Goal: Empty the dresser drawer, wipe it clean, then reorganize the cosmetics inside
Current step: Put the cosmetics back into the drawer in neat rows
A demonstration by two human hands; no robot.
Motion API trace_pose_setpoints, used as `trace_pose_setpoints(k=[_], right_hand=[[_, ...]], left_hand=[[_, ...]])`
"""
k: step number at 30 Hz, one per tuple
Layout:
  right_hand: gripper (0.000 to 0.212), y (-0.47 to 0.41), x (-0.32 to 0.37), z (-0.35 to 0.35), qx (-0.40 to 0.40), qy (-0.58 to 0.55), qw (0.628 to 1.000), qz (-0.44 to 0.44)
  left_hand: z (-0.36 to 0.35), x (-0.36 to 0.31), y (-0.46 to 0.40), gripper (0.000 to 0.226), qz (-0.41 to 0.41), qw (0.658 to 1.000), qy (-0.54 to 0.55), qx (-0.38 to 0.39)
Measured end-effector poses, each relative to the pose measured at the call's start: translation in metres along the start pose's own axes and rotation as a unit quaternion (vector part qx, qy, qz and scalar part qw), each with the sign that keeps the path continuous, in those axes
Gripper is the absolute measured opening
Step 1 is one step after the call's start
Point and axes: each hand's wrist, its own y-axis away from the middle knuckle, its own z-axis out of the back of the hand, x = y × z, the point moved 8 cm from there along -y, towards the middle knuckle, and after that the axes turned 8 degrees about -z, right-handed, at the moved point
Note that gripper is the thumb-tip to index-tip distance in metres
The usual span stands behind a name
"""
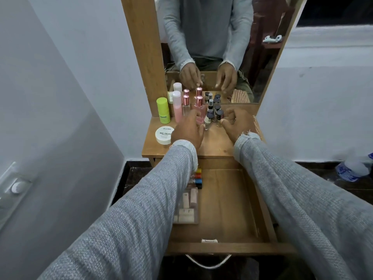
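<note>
Both hands reach the bottles at the worktop's back edge, to refill the drawer point(226, 199). Left hand point(188, 131) wraps the pink bottle point(198, 110); right hand point(238, 123) hovers curled, holding nothing.

Both grey-sleeved arms reach forward. The left hand point(188, 129) is curled with fingers hidden; the right hand point(238, 123) has fingers bent.

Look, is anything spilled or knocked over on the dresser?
Nothing looks spilled or toppled. The lime-green bottle, tall pink bottle and small dark-capped polish bottles all stand upright on the wooden dresser top; the round white nail polish remover tub sits flat.
</note>
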Motion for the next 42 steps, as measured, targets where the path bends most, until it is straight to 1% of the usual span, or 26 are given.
trace_pose_setpoints(k=[3,7,9,13,16,21,23,25,28,30,32,35,37,39,42], right_hand=[[0.037,-0.011,0.01,-0.01,0.005,0.028,0.999,0.046],[0.037,-0.02,0.009,-0.025,0.018,0.081,0.995,0.057],[0.035,-0.019,0.009,-0.029,0.021,0.101,0.993,0.064],[0.035,-0.02,0.006,-0.033,0.026,0.095,0.993,0.068],[0.034,-0.02,0.006,-0.034,0.024,0.094,0.993,0.069],[0.029,-0.023,0.008,-0.031,0.025,0.08,0.994,0.075],[0.028,-0.02,0.006,-0.027,0.025,0.057,0.995,0.072],[0.028,-0.015,0.004,-0.023,0.028,0.01,0.998,0.057],[0.033,-0.001,0.002,-0.016,0.045,-0.05,0.997,0.03],[0.034,0.013,0.003,-0.01,0.055,-0.061,0.996,0.032],[0.035,0.028,0.005,-0.002,0.063,-0.071,0.994,0.043],[0.034,0.054,0.0,0.007,0.076,-0.072,0.993,0.054],[0.036,0.073,-0.004,0.009,0.095,-0.065,0.991,0.068],[0.037,0.092,-0.013,0.003,0.129,-0.055,0.987,0.074],[0.033,0.113,-0.035,-0.013,0.167,-0.03,0.983,0.066]], left_hand=[[-0.011,-0.006,-0.012,0.038,-0.037,0.997,-0.072,0.015],[-0.032,-0.007,-0.022,0.043,-0.068,0.985,-0.144,0.06],[-0.036,-0.006,-0.025,0.039,-0.065,0.985,-0.146,0.069],[-0.041,-0.005,-0.029,0.031,-0.058,0.983,-0.149,0.087],[-0.038,-0.006,-0.03,0.029,-0.058,0.986,-0.138,0.074],[-0.033,-0.012,-0.031,0.02,-0.07,0.986,-0.139,0.056],[-0.029,-0.011,-0.028,0.021,-0.069,0.991,-0.105,0.035],[-0.024,-0.007,-0.022,0.025,-0.06,0.998,-0.031,-0.002],[-0.017,0.0,-0.004,0.027,-0.039,0.996,0.06,-0.047],[-0.013,0.005,0.012,0.027,-0.033,0.994,0.083,-0.056],[-0.006,0.005,0.03,0.028,-0.045,0.992,0.103,-0.064],[0.0,0.004,0.059,0.025,-0.057,0.985,0.152,-0.059],[-0.002,0.004,0.078,0.026,-0.069,0.983,0.163,-0.047],[-0.011,0.006,0.095,0.028,-0.073,0.986,0.149,-0.03],[-0.034,0.015,0.116,0.03,-0.055,0.991,0.119,0.004]])
